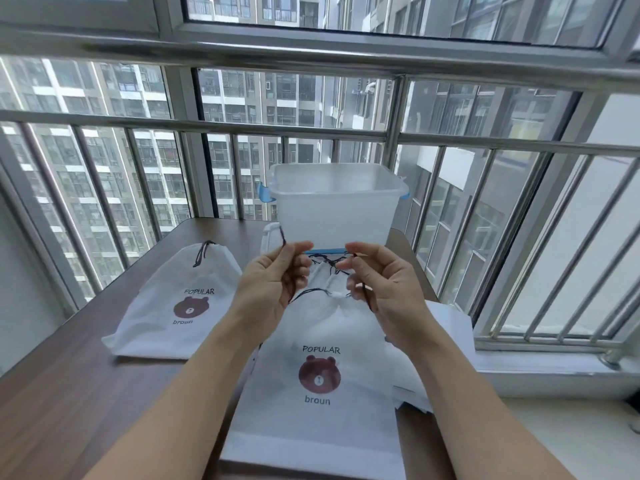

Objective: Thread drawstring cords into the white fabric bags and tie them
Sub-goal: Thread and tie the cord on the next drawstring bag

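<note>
A dark wood-grain counter [69,393] stands against a wide window [346,98]. At its far edge sits a translucent plastic storage box [332,209] with no lid on, blue latch handles [265,194] at both sides. Behind the box runs a metal railing [194,124] of upright bars, and through the glass rise grey high-rise apartment blocks [104,150]. To the right lies a pale window sill [554,362], level with the counter's right end
</note>
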`<state>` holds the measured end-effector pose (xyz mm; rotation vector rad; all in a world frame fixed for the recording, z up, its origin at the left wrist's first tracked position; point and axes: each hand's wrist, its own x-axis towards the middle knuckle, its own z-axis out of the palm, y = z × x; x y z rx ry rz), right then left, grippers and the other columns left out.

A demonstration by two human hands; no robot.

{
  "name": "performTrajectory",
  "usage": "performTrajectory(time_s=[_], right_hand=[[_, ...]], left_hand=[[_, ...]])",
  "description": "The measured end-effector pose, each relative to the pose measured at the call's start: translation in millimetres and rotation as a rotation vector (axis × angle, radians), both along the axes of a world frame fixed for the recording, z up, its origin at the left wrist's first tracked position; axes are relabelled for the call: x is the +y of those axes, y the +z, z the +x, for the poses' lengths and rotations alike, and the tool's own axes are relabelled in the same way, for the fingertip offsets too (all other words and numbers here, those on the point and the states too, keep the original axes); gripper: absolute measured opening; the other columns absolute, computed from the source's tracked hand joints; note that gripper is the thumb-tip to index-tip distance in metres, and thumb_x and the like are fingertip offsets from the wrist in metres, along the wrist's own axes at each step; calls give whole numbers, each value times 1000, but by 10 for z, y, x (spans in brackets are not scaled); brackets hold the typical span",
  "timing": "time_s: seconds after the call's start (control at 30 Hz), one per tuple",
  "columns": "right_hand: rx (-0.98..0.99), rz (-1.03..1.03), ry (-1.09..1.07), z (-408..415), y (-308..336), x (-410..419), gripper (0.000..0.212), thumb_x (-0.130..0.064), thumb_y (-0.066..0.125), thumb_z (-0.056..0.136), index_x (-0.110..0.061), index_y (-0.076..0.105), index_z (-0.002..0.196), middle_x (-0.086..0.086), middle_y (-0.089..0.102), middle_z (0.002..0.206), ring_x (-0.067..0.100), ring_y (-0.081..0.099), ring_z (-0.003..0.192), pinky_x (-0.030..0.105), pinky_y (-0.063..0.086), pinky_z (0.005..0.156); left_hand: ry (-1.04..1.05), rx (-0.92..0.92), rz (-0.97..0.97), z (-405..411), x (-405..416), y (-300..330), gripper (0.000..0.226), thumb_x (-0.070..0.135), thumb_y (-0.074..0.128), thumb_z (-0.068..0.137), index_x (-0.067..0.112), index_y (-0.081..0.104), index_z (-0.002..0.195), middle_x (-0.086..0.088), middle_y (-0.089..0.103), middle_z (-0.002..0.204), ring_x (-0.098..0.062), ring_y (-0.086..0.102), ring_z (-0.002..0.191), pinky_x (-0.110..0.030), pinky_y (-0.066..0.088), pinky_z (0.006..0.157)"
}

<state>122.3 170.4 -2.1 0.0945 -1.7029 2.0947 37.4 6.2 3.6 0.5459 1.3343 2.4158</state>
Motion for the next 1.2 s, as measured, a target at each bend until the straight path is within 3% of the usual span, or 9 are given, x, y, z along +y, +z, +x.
performTrajectory(time_s=[0.17,0.37,0.47,0.53,0.63,0.73,0.83,1.0,1.2], right_hand=[[-65,-25,209,36,47,-47,45,-14,63,91,-17,53,134,7,76,102,14,65,75,23,48,67],[-11,-35,209,34,24,-73,23,-22,80,74,-11,79,94,12,76,89,17,60,67,24,44,63],[31,85,86,17,7,-56,18,-21,86,72,-14,81,87,8,71,99,18,64,84,30,51,75],[20,193,48,25,8,-66,11,-16,83,74,-16,81,85,4,66,121,16,64,106,35,54,88],[-2,234,76,33,18,-115,9,-6,77,81,-9,78,89,6,66,131,11,60,126,25,53,90],[-48,169,89,27,0,-140,11,5,72,85,0,76,95,13,76,104,17,72,96,23,54,84],[-52,148,67,18,-13,-172,13,4,72,85,-3,78,93,12,77,92,18,73,86,24,56,81],[-21,219,34,18,-39,-161,24,2,74,86,-20,82,89,6,79,100,21,73,99,30,56,90],[-95,37,78,16,-37,-91,28,5,76,81,-2,76,108,16,77,100,26,73,95,32,53,91]], left_hand=[[10,82,-191,108,44,-54,27,34,61,90,14,78,85,0,45,54,-8,34,44,-18,27,41],[10,200,-380,257,121,-5,53,28,44,105,26,66,57,9,27,48,-5,19,40,-17,19,38],[-72,185,-492,290,109,16,65,24,36,108,25,58,47,9,27,50,-6,19,41,-18,19,39],[-127,148,-521,283,108,15,49,21,30,106,17,45,60,9,25,52,-8,16,46,-19,17,40],[-191,101,-501,267,107,-1,22,18,29,100,15,47,89,7,21,58,-11,11,51,-21,13,42],[-298,-26,-370,252,53,-2,17,20,38,86,17,43,70,5,20,62,-12,8,56,-23,7,46],[-437,-37,-295,236,12,7,9,20,44,68,19,45,77,5,24,64,-10,11,56,-24,6,49],[-336,102,-449,267,78,-64,12,24,54,101,13,56,98,7,25,60,-7,19,50,-19,13,45],[-314,14,-371,291,137,-51,29,26,36,107,7,53,94,-1,38,61,-11,31,51,-20,20,43]])
